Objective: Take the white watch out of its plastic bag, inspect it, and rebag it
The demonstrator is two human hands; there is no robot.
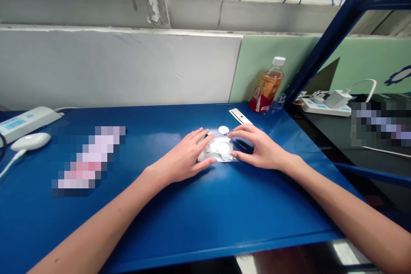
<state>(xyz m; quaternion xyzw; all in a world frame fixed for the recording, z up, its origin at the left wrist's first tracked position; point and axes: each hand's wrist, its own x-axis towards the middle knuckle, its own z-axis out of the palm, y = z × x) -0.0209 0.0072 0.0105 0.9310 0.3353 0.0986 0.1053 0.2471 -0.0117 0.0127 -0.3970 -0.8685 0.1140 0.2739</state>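
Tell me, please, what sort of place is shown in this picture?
Perhaps a dormitory or shared study room: a blue desk by a wall, a blue metal frame at its right end, and a charger in a power strip beyond.

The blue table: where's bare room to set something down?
Bare: between the packet and the near edge; also between the blurred object and left hand, back to the wall. Crowded: from packet and right hand to bottle, and left end by the power strip.
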